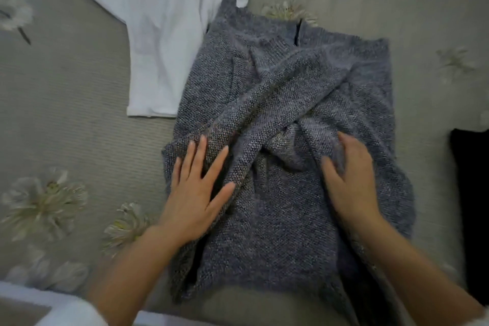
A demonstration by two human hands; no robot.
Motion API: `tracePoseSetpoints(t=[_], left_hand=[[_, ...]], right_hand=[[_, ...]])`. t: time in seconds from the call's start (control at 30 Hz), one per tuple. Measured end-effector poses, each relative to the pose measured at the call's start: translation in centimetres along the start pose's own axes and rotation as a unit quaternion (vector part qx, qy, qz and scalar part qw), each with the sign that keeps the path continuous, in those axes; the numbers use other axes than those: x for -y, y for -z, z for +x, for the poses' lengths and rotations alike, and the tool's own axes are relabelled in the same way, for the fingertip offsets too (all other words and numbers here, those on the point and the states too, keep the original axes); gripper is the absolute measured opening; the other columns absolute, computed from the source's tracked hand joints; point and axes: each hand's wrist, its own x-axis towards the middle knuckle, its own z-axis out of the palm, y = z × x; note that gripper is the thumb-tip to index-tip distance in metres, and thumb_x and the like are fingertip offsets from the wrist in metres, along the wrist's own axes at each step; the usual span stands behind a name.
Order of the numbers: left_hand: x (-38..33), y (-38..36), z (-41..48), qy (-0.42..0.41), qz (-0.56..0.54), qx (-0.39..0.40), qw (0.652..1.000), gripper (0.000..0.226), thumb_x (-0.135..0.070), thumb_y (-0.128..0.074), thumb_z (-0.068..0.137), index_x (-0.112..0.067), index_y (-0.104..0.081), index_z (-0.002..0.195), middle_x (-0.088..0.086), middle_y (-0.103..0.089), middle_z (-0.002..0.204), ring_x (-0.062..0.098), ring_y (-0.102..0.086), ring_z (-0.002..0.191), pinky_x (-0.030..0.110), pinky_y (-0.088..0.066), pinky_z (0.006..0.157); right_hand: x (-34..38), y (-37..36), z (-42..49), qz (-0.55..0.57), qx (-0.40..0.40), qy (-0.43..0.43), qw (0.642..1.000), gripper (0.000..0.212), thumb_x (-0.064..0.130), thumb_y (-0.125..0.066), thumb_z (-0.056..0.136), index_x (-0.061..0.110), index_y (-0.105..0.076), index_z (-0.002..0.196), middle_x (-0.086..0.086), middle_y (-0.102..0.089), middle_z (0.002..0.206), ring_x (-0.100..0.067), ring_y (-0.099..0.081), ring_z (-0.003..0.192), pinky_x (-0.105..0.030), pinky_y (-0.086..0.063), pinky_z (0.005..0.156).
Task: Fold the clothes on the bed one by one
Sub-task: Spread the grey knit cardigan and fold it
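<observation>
Currently: grey-green bed cover printed with pale flowers (79, 114) fills the view. Blue-grey marled knit sweater (277, 219) lies mid-bed in front of the person, sleeves folded in and crossed over its body. White cotton garment (158, 34) lies spread at upper left, its edge touching the sweater's top corner. Black cloth (471, 193) sits at the right edge, apart from the sweater. Left hand (195, 193) rests flat on the left sleeve, fingers straight and spread. Right hand (349, 182) is on bunched knit, blurred; gripping or merely pressing, cannot tell.
</observation>
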Motion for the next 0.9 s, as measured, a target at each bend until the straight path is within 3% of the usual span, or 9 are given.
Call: tracePoseSetpoints(t=[0.13, 0.23, 0.33, 0.4, 0.5, 0.6, 0.7, 0.83, 0.9], left_hand=[[-2.2, -2.1, -0.2, -0.047, 0.038, -0.017, 0.998, 0.070, -0.064, -0.021, 0.092, -0.037, 0.003, 0.151, -0.007, 0.021, 0.158, 0.014, 0.026, 0.143, 0.039, 0.019, 0.113], [-4.0, -1.7, 0.9, 0.002, -0.071, -0.107, 0.992, 0.057, -0.051, -0.021, 0.098, -0.028, -0.027, 0.150, -0.027, -0.009, 0.152, 0.001, 0.013, 0.144, 0.031, 0.021, 0.113], [-5.3, 0.1, 1.3, -0.001, -0.214, -0.184, 0.960, 0.047, -0.042, -0.029, 0.100, -0.028, -0.037, 0.144, -0.034, -0.022, 0.145, -0.002, -0.004, 0.145, 0.027, 0.009, 0.118], [-5.8, 0.8, 0.9, -0.053, -0.224, -0.169, 0.958, 0.044, -0.039, -0.032, 0.100, -0.030, -0.037, 0.143, -0.020, -0.031, 0.149, 0.003, -0.008, 0.146, 0.030, 0.002, 0.120], [-5.3, 0.9, 0.1, -0.093, -0.184, -0.109, 0.973, 0.044, -0.043, -0.031, 0.100, -0.038, -0.033, 0.144, -0.014, -0.026, 0.154, 0.005, -0.005, 0.147, 0.034, 0.002, 0.120], [-4.2, 0.2, -0.3, -0.093, -0.155, -0.004, 0.984, 0.043, -0.054, -0.025, 0.098, -0.053, -0.026, 0.141, -0.019, -0.014, 0.157, -0.001, 0.002, 0.145, 0.034, 0.003, 0.120], [-3.9, -0.1, -0.1, -0.090, -0.149, 0.000, 0.985, 0.047, -0.057, -0.024, 0.097, -0.044, -0.039, 0.140, -0.015, -0.021, 0.156, -0.001, -0.007, 0.145, 0.038, -0.009, 0.120], [-4.0, 0.3, 1.4, -0.029, -0.135, -0.197, 0.971, 0.049, -0.042, -0.028, 0.100, -0.022, -0.037, 0.144, -0.001, -0.027, 0.155, 0.014, -0.018, 0.145, 0.034, -0.016, 0.118], [-3.7, -0.2, 2.2, 0.022, -0.126, -0.158, 0.979, 0.055, -0.048, -0.025, 0.099, -0.030, -0.020, 0.150, -0.005, -0.010, 0.160, 0.015, -0.001, 0.148, 0.040, -0.005, 0.120]], right_hand=[[0.1, -1.9, 1.0, -0.098, 0.121, 0.068, 0.985, 0.064, 0.040, -0.045, 0.097, 0.030, -0.013, 0.153, 0.006, -0.007, 0.161, -0.014, 0.000, 0.148, -0.044, -0.006, 0.117], [0.9, -2.4, 2.1, -0.048, 0.094, 0.065, 0.992, 0.056, 0.033, -0.043, 0.099, 0.027, -0.023, 0.151, 0.005, -0.022, 0.157, -0.013, -0.012, 0.145, -0.044, -0.010, 0.116], [2.3, -2.1, 4.7, -0.012, 0.056, 0.075, 0.996, 0.055, 0.026, -0.048, 0.096, 0.035, -0.029, 0.147, 0.000, -0.033, 0.147, -0.020, -0.024, 0.136, -0.045, -0.020, 0.110], [3.2, -1.9, 6.9, -0.085, 0.079, 0.142, 0.983, 0.055, 0.020, -0.055, 0.092, 0.040, -0.041, 0.141, -0.003, -0.029, 0.150, -0.025, -0.020, 0.138, -0.049, -0.016, 0.110], [3.9, -0.5, 9.3, -0.087, 0.033, 0.227, 0.970, 0.033, 0.012, -0.055, 0.084, 0.027, -0.071, 0.109, -0.002, -0.051, 0.136, -0.024, -0.032, 0.133, -0.039, -0.014, 0.101], [2.6, 0.8, 9.5, -0.109, 0.036, 0.291, 0.950, 0.029, 0.016, -0.047, 0.073, 0.013, -0.074, 0.085, -0.004, -0.066, 0.113, -0.025, -0.051, 0.120, -0.036, -0.017, 0.100], [1.0, 0.9, 8.6, -0.139, 0.218, 0.227, 0.939, 0.040, 0.024, -0.039, 0.070, 0.012, -0.074, 0.088, -0.001, -0.066, 0.117, -0.020, -0.052, 0.119, -0.040, -0.013, 0.110], [3.7, -0.4, 9.9, -0.031, 0.097, 0.206, 0.973, 0.040, 0.033, -0.037, 0.079, 0.015, -0.070, 0.092, -0.001, -0.066, 0.105, -0.024, -0.055, 0.109, -0.036, -0.024, 0.099], [5.4, -2.0, 10.5, -0.074, 0.147, 0.190, 0.968, 0.051, 0.050, -0.037, 0.088, 0.024, -0.059, 0.125, -0.006, -0.050, 0.139, -0.027, -0.037, 0.135, -0.047, -0.016, 0.112]])
